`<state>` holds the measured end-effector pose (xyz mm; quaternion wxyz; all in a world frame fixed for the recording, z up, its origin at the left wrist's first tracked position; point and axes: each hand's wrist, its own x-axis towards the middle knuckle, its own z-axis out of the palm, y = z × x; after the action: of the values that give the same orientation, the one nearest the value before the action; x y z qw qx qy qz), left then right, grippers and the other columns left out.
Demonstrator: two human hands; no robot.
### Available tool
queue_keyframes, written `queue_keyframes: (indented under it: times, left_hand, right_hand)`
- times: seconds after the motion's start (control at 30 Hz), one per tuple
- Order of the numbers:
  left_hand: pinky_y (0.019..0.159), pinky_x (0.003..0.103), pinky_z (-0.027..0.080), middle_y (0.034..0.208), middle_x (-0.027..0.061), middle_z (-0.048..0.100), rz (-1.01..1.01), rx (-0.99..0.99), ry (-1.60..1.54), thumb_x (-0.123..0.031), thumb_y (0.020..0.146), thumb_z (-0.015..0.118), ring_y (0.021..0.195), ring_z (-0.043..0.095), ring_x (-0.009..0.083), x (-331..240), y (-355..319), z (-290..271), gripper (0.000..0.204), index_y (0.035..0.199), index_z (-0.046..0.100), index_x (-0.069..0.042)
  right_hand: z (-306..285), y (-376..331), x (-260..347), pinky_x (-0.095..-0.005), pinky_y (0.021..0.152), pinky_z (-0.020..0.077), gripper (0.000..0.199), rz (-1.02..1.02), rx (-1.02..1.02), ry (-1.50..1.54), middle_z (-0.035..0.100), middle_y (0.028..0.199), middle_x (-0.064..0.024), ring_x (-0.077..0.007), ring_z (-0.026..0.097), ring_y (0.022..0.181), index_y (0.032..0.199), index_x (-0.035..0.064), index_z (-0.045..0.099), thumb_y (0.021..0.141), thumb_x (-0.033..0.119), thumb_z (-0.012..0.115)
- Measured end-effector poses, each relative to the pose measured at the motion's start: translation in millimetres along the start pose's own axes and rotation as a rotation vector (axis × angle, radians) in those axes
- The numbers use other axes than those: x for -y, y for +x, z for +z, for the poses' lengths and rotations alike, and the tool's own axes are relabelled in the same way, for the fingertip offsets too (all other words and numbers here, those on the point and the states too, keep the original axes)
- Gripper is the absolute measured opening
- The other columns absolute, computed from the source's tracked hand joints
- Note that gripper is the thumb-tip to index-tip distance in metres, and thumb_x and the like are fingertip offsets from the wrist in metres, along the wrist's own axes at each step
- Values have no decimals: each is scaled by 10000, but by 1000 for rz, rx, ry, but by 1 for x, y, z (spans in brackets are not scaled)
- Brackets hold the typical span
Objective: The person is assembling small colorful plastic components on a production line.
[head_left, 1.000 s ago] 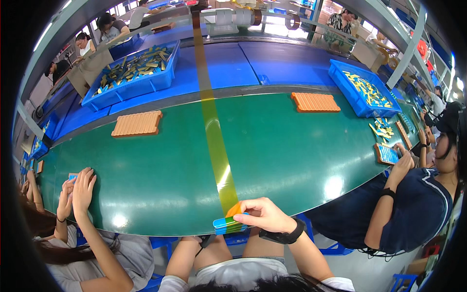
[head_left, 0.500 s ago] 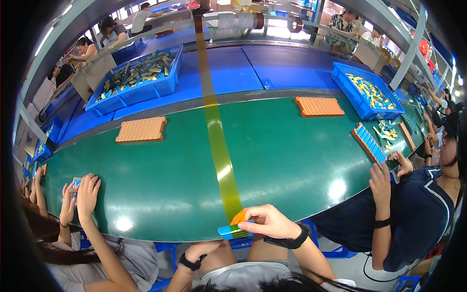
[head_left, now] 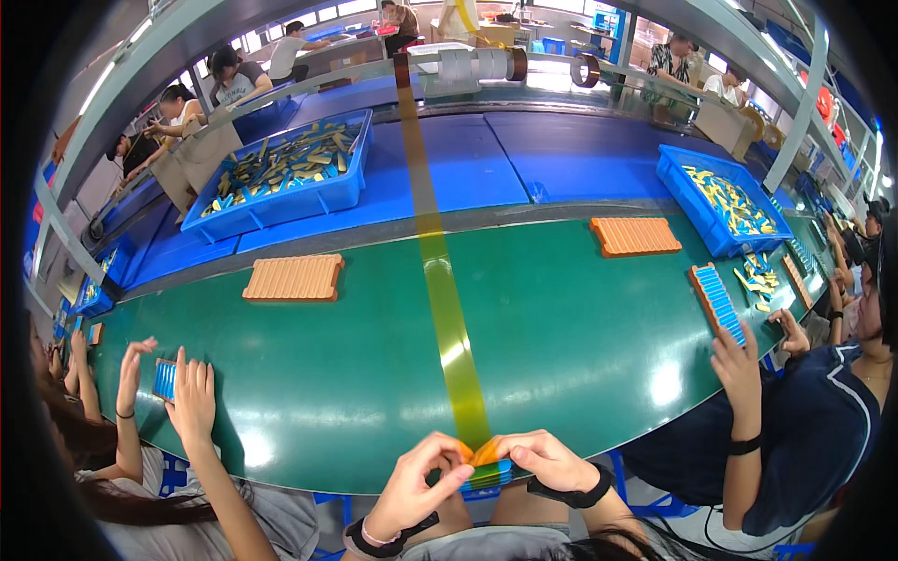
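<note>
Just over the front edge of the green table, a small stack of blue strips [head_left: 503, 470] is held at the end of a long amber film [head_left: 449, 351]. My right hand [head_left: 547, 460] is closed on the right end of the stack. My left hand [head_left: 419, 479] is closed at the left end, thumb against the strips and fingers bent behind. The film lies across the strips and tints them green; fingertips under it look orange. How the fingers grip behind the stack is hidden.
Orange ribbed trays [head_left: 295, 278] [head_left: 636, 237] lie on the table [head_left: 552, 327]. Behind are blue bins [head_left: 276, 210] [head_left: 725, 248] of loose strips. The film hangs from a bar of rolls [head_left: 516, 65]. Co-workers' hands [head_left: 192, 397] [head_left: 739, 369] work with filled trays at both sides.
My left hand has come up from the lower edge to the stack's left end. My right hand still holds the stack. The left co-worker's one hand has lifted off their tray.
</note>
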<state>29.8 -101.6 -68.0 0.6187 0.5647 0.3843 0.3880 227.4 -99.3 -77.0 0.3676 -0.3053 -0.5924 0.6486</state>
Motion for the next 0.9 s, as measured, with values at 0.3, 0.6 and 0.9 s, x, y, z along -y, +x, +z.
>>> queue_keyframes:
  times: [0.3,0.6,0.9]
  left_hand:
    - [667,218,467,797,57,545,3,86,-27,-17,743,618,705,527,102,3,5,-5,123,812,542,52]
    - [676,212,454,808,52,543,-6,118,-182,30,765,574,733,526,93,2,1,-12,66,821,549,54]
    - [673,219,459,812,60,542,35,95,-182,29,764,575,735,526,101,5,-1,-13,67,817,541,54]
  right_hand:
    - [-1,-1,4,-240,584,365,263,19,-5,-81,512,830,-72,-119,437,646,843,-45,499,895,198,414]
    - [15,2,2,-254,520,380,360,-259,-472,36,444,610,-43,-105,416,551,572,65,293,693,-152,553]
    - [16,2,4,-231,453,320,359,-213,-374,-170,408,508,-8,-98,380,483,535,59,312,701,-133,566]
